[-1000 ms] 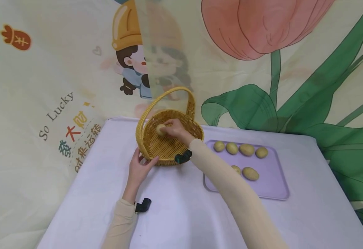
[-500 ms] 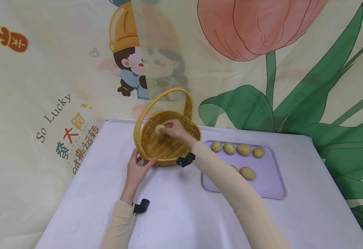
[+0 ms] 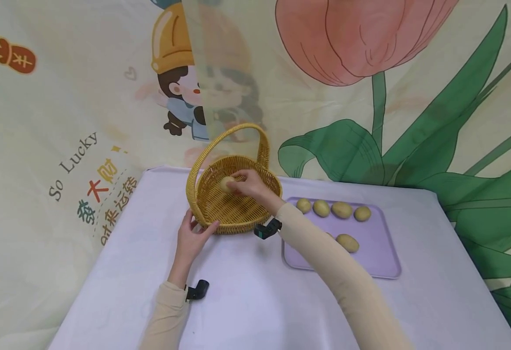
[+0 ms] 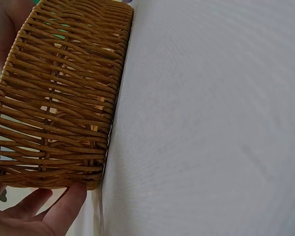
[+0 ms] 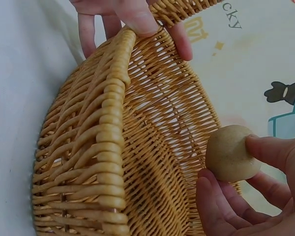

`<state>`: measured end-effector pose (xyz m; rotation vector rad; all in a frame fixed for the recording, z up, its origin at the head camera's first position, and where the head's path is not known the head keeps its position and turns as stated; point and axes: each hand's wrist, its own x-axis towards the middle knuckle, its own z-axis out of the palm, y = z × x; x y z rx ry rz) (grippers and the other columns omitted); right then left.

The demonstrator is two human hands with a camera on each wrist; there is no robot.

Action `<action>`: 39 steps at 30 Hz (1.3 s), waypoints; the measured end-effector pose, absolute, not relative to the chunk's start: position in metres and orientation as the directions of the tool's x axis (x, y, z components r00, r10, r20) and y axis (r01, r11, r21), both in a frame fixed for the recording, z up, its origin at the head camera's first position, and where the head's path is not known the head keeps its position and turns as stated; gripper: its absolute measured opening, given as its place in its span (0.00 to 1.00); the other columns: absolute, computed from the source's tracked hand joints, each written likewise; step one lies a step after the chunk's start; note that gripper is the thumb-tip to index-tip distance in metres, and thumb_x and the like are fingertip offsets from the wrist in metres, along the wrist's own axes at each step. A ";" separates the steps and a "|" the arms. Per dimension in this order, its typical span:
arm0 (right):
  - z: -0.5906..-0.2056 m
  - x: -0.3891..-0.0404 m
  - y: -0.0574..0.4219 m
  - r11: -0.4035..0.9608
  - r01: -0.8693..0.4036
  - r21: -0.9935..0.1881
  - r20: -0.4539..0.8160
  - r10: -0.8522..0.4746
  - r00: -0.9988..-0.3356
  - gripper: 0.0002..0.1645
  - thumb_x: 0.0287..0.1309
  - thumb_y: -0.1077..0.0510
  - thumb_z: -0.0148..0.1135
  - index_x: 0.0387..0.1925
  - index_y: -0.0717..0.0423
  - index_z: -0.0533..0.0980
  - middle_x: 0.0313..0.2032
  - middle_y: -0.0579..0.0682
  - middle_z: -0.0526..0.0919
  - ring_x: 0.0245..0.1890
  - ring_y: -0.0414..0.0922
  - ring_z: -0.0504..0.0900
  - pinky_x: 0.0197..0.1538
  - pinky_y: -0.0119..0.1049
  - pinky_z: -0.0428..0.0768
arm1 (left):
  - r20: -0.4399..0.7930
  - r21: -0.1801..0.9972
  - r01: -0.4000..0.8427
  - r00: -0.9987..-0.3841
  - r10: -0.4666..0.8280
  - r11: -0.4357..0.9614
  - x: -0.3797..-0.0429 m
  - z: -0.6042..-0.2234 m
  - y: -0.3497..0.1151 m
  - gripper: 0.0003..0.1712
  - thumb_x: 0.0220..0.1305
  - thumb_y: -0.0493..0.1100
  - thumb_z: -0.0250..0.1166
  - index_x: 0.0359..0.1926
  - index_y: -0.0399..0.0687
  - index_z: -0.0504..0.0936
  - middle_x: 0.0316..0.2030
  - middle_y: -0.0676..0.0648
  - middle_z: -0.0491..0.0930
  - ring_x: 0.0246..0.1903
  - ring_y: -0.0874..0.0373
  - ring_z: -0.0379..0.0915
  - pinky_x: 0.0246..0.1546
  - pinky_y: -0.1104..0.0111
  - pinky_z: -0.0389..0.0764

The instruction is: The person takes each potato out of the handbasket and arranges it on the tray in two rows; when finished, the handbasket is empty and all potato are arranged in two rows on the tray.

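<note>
A yellow-brown wicker basket [image 3: 233, 214] with a tall arched handle stands at the back of the table. My left hand [image 3: 190, 239] grips its front left rim; in the left wrist view its fingers [image 4: 66, 209] lie against the woven side, and the right wrist view shows the thumb over the rim. Inside the basket's opening, my right hand [image 3: 251, 185] pinches a pale potato [image 5: 230, 153] between thumb and fingers. No other potato shows in the basket. On the right, a purple tray [image 3: 379, 248] bears several potatoes [image 3: 342, 210] in two rows, partly covered by the right sleeve.
A white cloth [image 3: 237, 296] covers the table. Behind it hangs a printed curtain [image 3: 325, 107] with a tulip and cartoon figures. The right forearm [image 3: 338, 277] crosses over the tray's left part. A small black camera sits on each wrist.
The right hand stays inside the basket with the potato, its wrist and forearm shifted slightly right relative to the basket. The left hand keeps its place on the rim. The whole view drifts slightly left.
</note>
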<state>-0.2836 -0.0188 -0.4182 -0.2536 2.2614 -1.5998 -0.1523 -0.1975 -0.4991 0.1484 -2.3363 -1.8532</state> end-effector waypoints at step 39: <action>-0.418 -0.268 0.015 0.273 0.093 -0.958 -0.187 -0.345 -0.920 0.24 0.63 0.60 0.66 0.59 0.64 0.75 0.45 0.63 0.83 0.41 0.55 0.85 0.53 0.51 0.82 | 0.086 0.969 0.039 -0.979 -0.185 0.244 -0.153 -0.502 -0.196 0.48 0.58 0.45 0.74 0.75 0.52 0.58 0.70 0.42 0.59 0.63 0.40 0.64 0.58 0.50 0.77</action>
